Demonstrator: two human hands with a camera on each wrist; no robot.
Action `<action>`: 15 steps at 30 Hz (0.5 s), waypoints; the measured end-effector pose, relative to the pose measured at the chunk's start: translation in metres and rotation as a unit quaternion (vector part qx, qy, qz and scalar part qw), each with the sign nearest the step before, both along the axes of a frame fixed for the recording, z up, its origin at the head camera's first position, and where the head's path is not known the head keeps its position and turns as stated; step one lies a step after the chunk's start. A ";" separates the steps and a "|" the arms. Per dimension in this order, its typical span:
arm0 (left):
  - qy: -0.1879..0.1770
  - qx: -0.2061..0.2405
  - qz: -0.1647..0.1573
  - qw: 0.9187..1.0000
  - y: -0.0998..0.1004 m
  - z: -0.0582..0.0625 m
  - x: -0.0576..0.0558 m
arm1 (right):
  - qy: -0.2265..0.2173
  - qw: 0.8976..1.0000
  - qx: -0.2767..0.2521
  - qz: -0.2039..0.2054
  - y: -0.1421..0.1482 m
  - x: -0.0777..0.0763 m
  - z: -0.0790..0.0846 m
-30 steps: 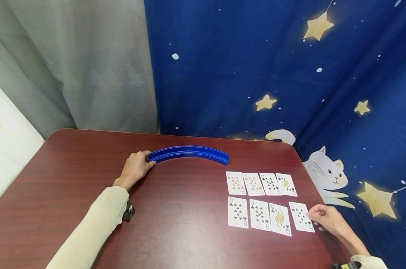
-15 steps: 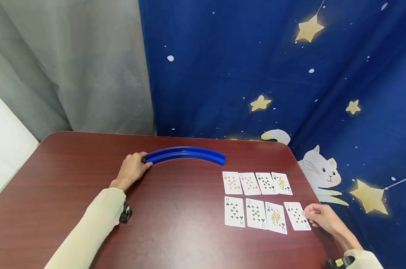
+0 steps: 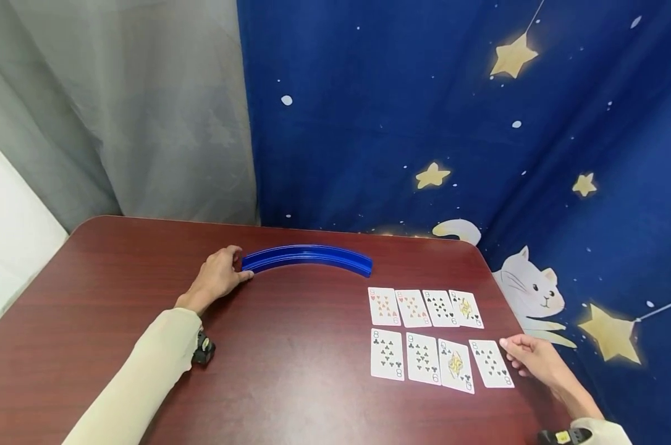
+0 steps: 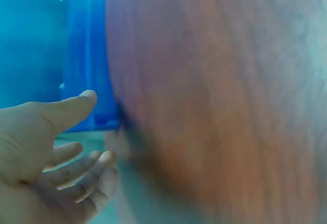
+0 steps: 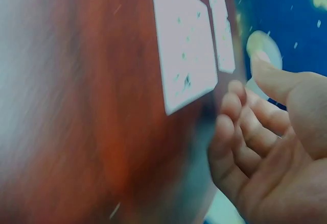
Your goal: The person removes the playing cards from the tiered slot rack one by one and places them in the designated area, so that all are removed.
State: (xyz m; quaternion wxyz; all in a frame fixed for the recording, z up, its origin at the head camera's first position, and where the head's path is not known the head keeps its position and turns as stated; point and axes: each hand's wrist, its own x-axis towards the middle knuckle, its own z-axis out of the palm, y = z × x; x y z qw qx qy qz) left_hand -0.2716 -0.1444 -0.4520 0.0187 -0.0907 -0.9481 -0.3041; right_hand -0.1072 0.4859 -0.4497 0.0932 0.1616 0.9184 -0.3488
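Note:
A curved blue card holder (image 3: 308,254) lies near the table's far edge. My left hand (image 3: 215,275) is at its left end, with the fingers loosely bent and spread. In the left wrist view the thumb (image 4: 76,109) overlaps the holder's end, and the other fingers are apart from it. On the right lies an eight of spades (image 3: 491,364), face up. My right hand (image 3: 535,358) is just beside its right edge. Seen from the right wrist, that hand's loosely curled fingers (image 5: 225,132) hold nothing, and there is a gap to the card.
A back row of several face-up cards includes a nine of hearts (image 3: 384,306). In front of it lie an eight of clubs (image 3: 387,354), a nine of clubs (image 3: 422,358) and a queen of clubs (image 3: 455,366). Curtains (image 3: 341,123) hang behind the dark red table (image 3: 291,346).
My right hand has let go of the eight of spades, which stays on the table. The left fingers have loosened from the card holder's end. The view has shifted slightly.

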 end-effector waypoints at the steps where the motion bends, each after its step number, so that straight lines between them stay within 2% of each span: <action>1: 0.006 -0.002 0.003 1.000 -0.001 0.004 0.001 | 0.024 0.999 0.019 0.009 -0.004 -0.002 0.003; 3: 0.036 -0.009 0.011 0.999 -0.004 0.013 0.003 | 0.092 0.993 0.064 0.036 -0.014 -0.007 0.011; 4: 0.056 -0.014 0.016 0.998 -0.006 0.018 0.004 | 0.130 0.986 0.092 0.052 -0.020 -0.010 0.016; 7: 0.117 -0.043 0.017 0.992 -0.010 0.032 0.007 | 0.229 0.955 0.164 0.097 -0.043 -0.024 0.034; 9: 0.143 -0.073 0.008 0.987 -0.011 0.041 0.009 | 0.271 0.934 0.193 0.131 -0.060 -0.037 0.044; 11: 0.143 -0.108 -0.006 0.984 -0.011 0.049 0.012 | 0.295 0.917 0.217 0.161 -0.079 -0.051 0.052; 13: 0.126 -0.146 -0.024 0.981 -0.010 0.054 0.015 | 0.310 0.902 0.237 0.184 -0.096 -0.064 0.058; 15: 0.105 -0.173 -0.040 0.978 -0.009 0.057 0.018 | 0.312 0.895 0.252 0.197 -0.113 -0.074 0.061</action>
